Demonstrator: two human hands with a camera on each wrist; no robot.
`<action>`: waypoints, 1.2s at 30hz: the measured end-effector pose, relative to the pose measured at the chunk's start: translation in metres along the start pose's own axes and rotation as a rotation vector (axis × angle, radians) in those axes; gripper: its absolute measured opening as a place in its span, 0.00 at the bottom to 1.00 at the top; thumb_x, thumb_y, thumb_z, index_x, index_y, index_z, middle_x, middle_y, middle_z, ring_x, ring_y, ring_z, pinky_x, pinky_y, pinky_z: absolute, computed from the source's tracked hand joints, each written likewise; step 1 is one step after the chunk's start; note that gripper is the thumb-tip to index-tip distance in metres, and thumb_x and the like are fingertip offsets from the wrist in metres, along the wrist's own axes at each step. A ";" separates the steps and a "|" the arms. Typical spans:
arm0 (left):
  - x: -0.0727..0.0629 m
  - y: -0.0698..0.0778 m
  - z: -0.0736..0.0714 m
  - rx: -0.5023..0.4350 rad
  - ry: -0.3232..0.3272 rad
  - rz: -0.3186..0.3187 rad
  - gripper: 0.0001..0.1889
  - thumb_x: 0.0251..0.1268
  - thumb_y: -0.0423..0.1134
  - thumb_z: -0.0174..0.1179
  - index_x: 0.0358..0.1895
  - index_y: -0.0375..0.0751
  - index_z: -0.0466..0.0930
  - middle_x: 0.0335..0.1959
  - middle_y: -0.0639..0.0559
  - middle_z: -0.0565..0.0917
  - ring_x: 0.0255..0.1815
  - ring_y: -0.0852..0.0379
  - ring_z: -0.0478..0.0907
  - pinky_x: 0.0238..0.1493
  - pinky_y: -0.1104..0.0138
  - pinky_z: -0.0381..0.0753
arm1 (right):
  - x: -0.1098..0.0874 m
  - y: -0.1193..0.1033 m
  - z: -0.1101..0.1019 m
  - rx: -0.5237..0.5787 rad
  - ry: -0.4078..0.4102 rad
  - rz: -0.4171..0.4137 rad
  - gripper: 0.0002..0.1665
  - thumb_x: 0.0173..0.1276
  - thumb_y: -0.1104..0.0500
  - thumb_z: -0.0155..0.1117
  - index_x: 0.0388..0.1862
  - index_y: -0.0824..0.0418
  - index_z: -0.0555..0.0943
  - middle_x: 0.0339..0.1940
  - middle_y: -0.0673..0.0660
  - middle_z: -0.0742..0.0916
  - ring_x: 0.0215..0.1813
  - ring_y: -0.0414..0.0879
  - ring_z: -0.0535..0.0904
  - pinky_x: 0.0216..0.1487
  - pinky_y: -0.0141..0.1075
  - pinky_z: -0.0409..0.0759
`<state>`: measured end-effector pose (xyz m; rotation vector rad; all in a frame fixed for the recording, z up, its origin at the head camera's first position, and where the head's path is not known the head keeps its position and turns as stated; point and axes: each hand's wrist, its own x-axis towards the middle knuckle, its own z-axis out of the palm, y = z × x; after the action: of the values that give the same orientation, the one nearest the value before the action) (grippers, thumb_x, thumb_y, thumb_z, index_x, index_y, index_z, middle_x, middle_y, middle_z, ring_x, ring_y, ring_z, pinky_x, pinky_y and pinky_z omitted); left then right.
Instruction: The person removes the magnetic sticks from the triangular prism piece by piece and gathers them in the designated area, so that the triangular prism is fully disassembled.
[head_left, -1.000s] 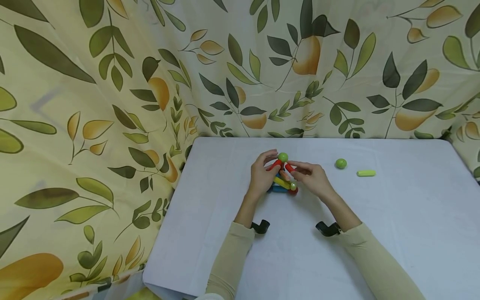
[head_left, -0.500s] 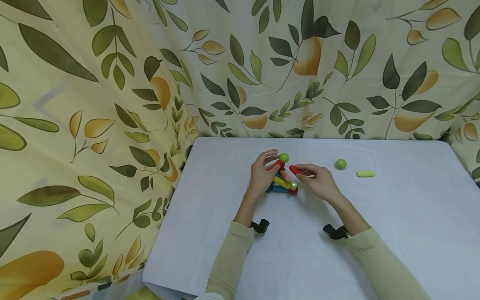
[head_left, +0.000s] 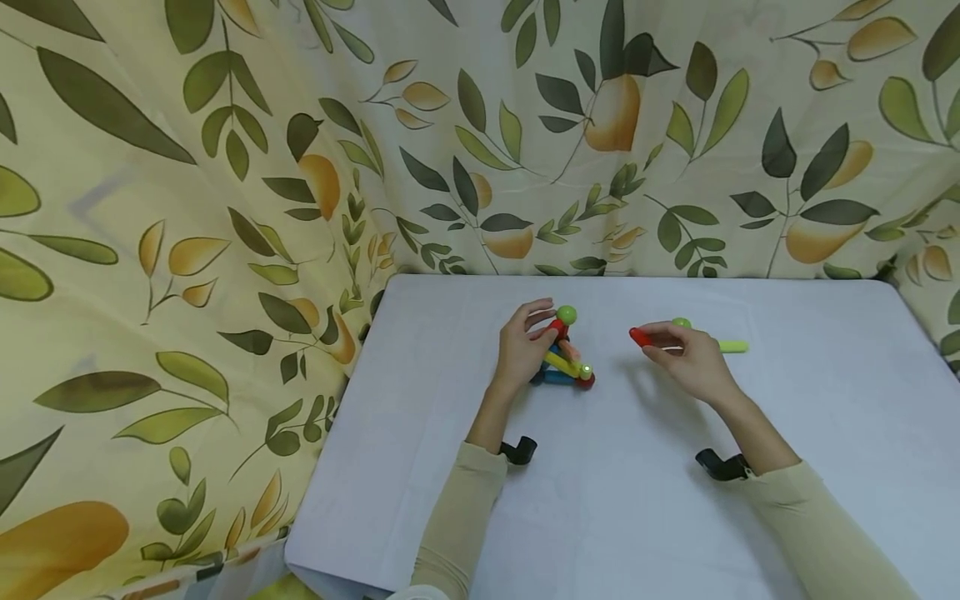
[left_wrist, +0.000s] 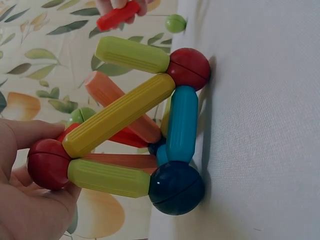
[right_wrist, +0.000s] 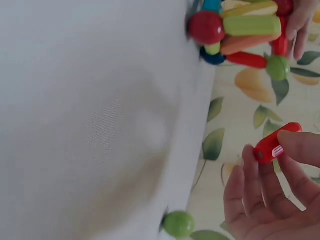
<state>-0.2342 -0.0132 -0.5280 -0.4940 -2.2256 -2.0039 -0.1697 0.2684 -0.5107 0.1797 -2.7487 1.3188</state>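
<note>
A magnetic-rod construction of coloured rods and balls stands on the white table. My left hand holds its raised side, the thumb and fingers around a red ball in the left wrist view. A yellow rod slants down from that ball to another red ball at the table; a dark blue ball forms a further low corner. Beside my left fingertips a green ball tops the frame. Off to the right, my right hand pinches a red magnetic rod above the table, apart from the construction.
A loose green ball and a lime rod lie on the table, partly hidden behind my right hand. Black camera mounts sit at the wrists. A leaf-patterned curtain hangs behind the table and at its left.
My right hand has drawn the red rod away from the construction, moving right towards the loose green ball and lime rod. My left hand has stayed in place at the construction.
</note>
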 end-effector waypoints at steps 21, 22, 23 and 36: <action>0.000 -0.003 -0.002 -0.003 0.002 -0.026 0.24 0.67 0.23 0.67 0.63 0.47 0.80 0.63 0.57 0.83 0.62 0.54 0.83 0.58 0.66 0.85 | -0.024 0.056 -0.064 -0.250 0.025 0.010 0.21 0.70 0.67 0.70 0.61 0.63 0.83 0.56 0.70 0.87 0.49 0.70 0.85 0.46 0.60 0.84; 0.000 -0.003 -0.002 -0.003 0.000 -0.028 0.24 0.68 0.23 0.67 0.63 0.47 0.80 0.63 0.57 0.82 0.63 0.53 0.83 0.58 0.66 0.85 | -0.025 0.059 -0.067 -0.263 0.023 0.006 0.21 0.70 0.67 0.70 0.61 0.64 0.83 0.56 0.71 0.86 0.49 0.70 0.85 0.47 0.63 0.83; -0.001 -0.003 -0.001 -0.002 0.000 -0.031 0.24 0.68 0.23 0.66 0.63 0.47 0.80 0.63 0.57 0.82 0.63 0.52 0.82 0.58 0.66 0.85 | -0.026 0.062 -0.071 -0.274 0.021 0.005 0.20 0.70 0.68 0.70 0.61 0.64 0.83 0.56 0.71 0.86 0.49 0.71 0.84 0.47 0.65 0.82; -0.001 0.000 0.000 0.018 -0.012 -0.043 0.23 0.70 0.24 0.66 0.64 0.46 0.79 0.64 0.54 0.82 0.64 0.54 0.82 0.59 0.67 0.84 | -0.029 0.083 -0.097 -0.469 -0.034 0.002 0.21 0.63 0.72 0.69 0.57 0.68 0.84 0.53 0.76 0.84 0.55 0.76 0.78 0.51 0.72 0.74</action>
<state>-0.2331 -0.0136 -0.5280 -0.4610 -2.2784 -2.0048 -0.1506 0.3972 -0.5179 0.1641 -2.9873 0.6425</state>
